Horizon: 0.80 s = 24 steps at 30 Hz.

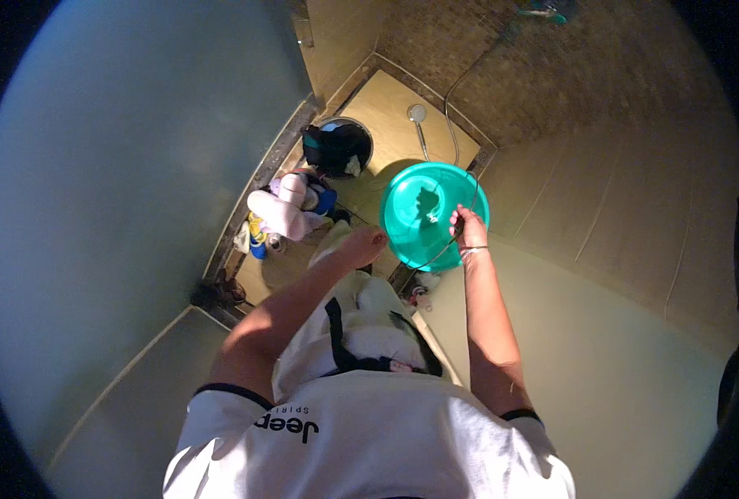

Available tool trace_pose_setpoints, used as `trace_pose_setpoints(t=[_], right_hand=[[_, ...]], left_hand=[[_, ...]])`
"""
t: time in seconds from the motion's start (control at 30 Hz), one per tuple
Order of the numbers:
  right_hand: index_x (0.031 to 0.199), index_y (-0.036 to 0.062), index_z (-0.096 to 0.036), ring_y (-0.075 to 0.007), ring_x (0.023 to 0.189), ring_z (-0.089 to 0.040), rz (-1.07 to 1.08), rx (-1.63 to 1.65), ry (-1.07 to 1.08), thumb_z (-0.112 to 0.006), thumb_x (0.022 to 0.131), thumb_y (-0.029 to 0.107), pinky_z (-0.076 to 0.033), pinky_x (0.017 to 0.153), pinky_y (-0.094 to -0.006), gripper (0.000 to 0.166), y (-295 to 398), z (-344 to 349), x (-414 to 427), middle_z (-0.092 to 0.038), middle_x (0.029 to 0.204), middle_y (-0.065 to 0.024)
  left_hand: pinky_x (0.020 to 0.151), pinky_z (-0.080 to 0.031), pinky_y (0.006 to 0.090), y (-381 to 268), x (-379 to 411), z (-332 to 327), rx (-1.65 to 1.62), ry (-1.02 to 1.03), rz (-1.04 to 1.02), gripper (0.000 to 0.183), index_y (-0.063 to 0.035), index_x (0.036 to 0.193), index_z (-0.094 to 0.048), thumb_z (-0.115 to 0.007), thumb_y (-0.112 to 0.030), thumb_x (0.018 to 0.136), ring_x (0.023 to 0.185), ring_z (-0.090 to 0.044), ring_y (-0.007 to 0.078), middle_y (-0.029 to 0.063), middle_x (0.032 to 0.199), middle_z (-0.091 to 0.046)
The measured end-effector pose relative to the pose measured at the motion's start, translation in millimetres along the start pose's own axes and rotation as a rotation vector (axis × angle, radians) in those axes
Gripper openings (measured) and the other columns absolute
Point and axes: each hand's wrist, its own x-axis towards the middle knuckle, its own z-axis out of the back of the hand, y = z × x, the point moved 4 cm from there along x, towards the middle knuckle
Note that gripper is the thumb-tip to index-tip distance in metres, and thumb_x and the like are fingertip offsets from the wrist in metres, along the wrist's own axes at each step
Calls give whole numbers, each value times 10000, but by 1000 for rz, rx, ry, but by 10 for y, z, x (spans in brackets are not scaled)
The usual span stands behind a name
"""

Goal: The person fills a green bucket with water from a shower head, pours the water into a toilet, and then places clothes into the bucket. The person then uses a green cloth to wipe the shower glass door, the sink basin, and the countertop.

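Observation:
My right hand (471, 229) is closed around the thin handle (439, 254) of a green plastic bucket (400, 209). The bucket appears tilted, so its inside faces me, and my hand's shadow falls in it. A small bright patch shows near its bottom; I cannot tell what it is. Just off the bucket's left rim, my left hand (366, 246) is curled into a loose fist with nothing visible in it. Whether it touches the rim is unclear. Beyond the bucket a shower head (417, 113) lies on the tiled floor, its hose (449, 112) running up the wall.
A dark tub (368, 140) holding dark clothes (338, 146) stands at the wall. Beside it lie a pile of pale cloth items (282, 209) and several shoes (257, 240). A raised threshold (400, 276) crosses the floor near my feet. Walls rise on both sides.

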Motion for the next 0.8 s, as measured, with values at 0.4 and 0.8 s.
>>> trace_pose_setpoints(t=[0.4,0.8], right_hand=[[919,114,-552,-150,637,-545,-195,227,18,-619,860,226,-403,548,-300,143,-628,25,1829,-584,751,-23],[917,72,-610,-136,624,-572,28,71,-90,-612,816,75,-460,543,-267,101,-904,474,2580,-623,780,-27]], left_hand=[[684,-502,486,684,1623,422,541,128,-58,234,-15,866,-611,-532,-234,838,757,-625,364,186,780,-622],[772,-477,496,2156,2027,88,720,4,190,213,-10,940,-572,-535,-154,788,900,-575,410,209,952,-585]])
